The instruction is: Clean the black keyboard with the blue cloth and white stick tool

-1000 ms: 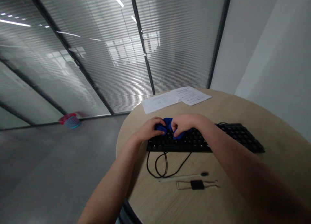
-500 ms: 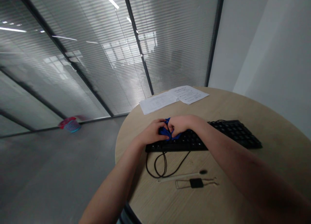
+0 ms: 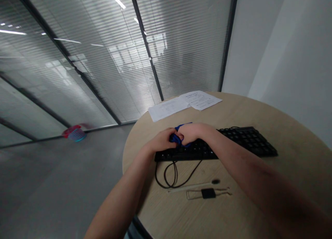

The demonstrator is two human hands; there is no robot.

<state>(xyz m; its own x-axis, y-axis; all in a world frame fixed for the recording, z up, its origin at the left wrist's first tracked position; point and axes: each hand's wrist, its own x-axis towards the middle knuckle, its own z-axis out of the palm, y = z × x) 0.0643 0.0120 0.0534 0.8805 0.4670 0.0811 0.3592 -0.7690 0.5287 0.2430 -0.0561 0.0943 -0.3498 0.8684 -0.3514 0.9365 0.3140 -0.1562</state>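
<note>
A black keyboard (image 3: 246,139) lies across the round wooden table, its left part under my hands. Bunched blue cloth (image 3: 176,139) sits between my hands over the keyboard's left half. My left hand (image 3: 165,139) grips the cloth's left side, fingers closed. From the right, my right hand (image 3: 190,132) is closed on the same cloth, touching or nearly touching the left fingertips. Part of the cloth is hidden beneath the right hand. The keyboard's black cable (image 3: 166,186) loops on the table in front of it.
Nearer me lie a thin stick with a dark oval end (image 3: 215,181) and a black clip with wire arms (image 3: 208,193). Papers (image 3: 168,108) rest at the table's (image 3: 293,125) far edge. A red and blue basket (image 3: 75,133) stands on the floor at left, by the blinds.
My hands have drawn closer together, and the blue cloth is more bunched between them. My left fingers have closed in further. The view has shifted slightly.
</note>
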